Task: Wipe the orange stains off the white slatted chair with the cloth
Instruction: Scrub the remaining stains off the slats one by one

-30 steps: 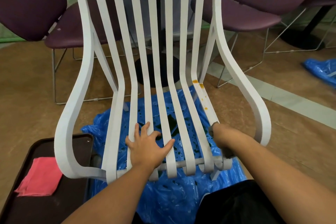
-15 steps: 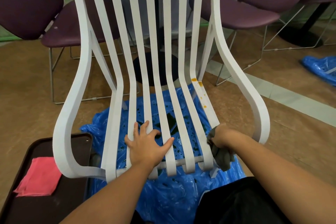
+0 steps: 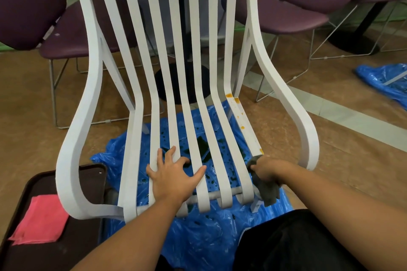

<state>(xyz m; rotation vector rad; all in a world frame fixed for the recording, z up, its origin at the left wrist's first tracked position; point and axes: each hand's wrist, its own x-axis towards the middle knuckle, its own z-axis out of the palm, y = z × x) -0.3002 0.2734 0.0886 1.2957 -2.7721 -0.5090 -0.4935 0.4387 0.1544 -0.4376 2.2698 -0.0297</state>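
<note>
1. At the far left a folded pink cloth (image 3: 37,220) lies on a dark tray (image 3: 55,255). It is in the same spot as a second ago and plays no part in the wiping.
2. The white slatted chair (image 3: 72,149) stands over a blue plastic sheet (image 3: 198,237). The left hand (image 3: 174,176) lies flat across the middle seat slats, fingers straight and spread, grasping nothing. It has not shifted over the last second and seems to be steadying the chair.
3. The orange stains (image 3: 236,100) are all on the rightmost seat slat. Two blots sit at the bend where the seat meets the back, a small dot lies about halfway down, and one spot lies just above the cloth.
4. That nearest spot is what has changed. A second ago the hand and cloth covered it, and now it shows, still orange.
5. The right hand (image 3: 267,168) is clenched round the grey cloth (image 3: 267,193) at the front end of that same slat. The top of the bunch touches the slat and the tail hangs past the front edge. The hand has drawn back slightly toward the person.
6. By my reading, the pull toward the front did not lift the nearest spot, and the upper stains have not been touched. Most of the wiping is still to do, and the cloth probably needs to travel back up the slat with firmer pressure.
</note>
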